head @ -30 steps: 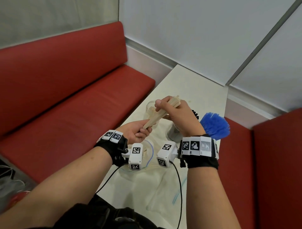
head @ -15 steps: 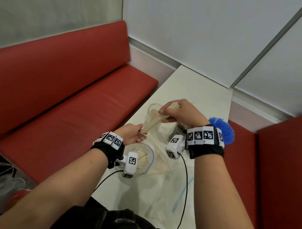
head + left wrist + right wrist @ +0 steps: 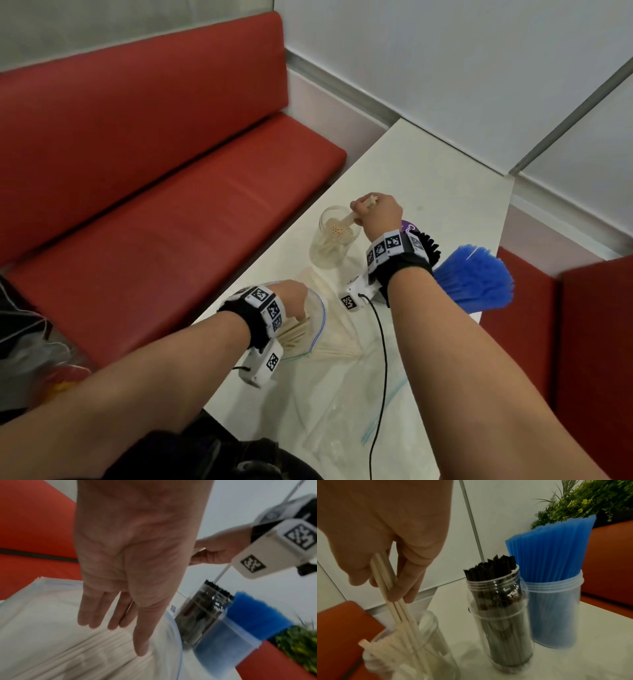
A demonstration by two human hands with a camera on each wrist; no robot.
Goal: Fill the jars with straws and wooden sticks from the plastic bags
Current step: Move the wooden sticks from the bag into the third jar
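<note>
Right hand (image 3: pixel 388 561) is pinching pale wooden sticks (image 3: pixel 397 609), lowering them into the clear glass jar (image 3: pixel 334 240) by the table's left edge, while the flat-fingered left hand (image 3: pixel 130 563) is reaching into the clear plastic zip bag (image 3: pixel 313 318) for more.

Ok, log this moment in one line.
right hand: lowering wooden sticks into glass jar | left hand: open, reaching into plastic bag

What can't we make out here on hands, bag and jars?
- Left hand fingertips: head view, hidden inside the plastic bag; left wrist view too blurred to show whether they touch the wooden sticks.
- Black-straw jar: head view, mostly behind the right hand and wristband.
- Stick jar base: right wrist view, cut off by the bottom edge.
- Jar label text: too small and blurred.
</note>
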